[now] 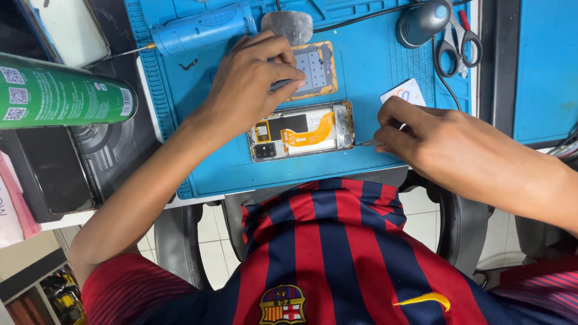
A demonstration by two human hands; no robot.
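Note:
An opened phone (301, 131) lies face down on the blue work mat (205, 162), showing its battery, an orange flex cable and a black board. My left hand (253, 81) rests just above it with fingers curled, pinching a small dark part over the removed back cover (316, 69), which has an amber rim. My right hand (415, 135) grips a thin metal tool (365, 143), whose tip touches the phone's right edge.
A blue electric screwdriver (201, 27) and a metal pry plate (288, 25) lie at the mat's far side. Scissors (459, 42) and a round grey device (421, 21) are at the far right, a white card (409, 91) beside them. A green can (60, 90) lies at left.

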